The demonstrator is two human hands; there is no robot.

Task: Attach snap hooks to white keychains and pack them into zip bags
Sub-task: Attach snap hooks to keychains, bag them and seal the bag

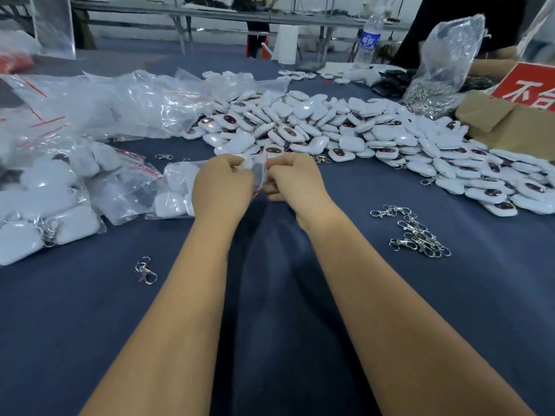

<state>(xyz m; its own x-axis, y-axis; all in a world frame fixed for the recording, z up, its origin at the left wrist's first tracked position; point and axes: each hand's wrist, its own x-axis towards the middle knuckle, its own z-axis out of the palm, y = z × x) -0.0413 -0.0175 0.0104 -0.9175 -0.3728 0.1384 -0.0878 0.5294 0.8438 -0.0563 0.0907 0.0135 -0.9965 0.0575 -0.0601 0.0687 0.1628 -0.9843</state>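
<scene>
Both hands meet at the middle of the table (270, 295): the left hand (223, 187) and right hand (292, 178) pinch a small zip bag (258, 169) between them, fingers closed on its edges. What the bag holds is too blurred to tell. The keychain pile (345, 130) spreads from 12 to 2 o'clock of the hands. Loose hooks (417, 232) lie at 4 o'clock, one hook (145, 270) at 8. Packed bags (60, 199) sit at 9 o'clock
</scene>
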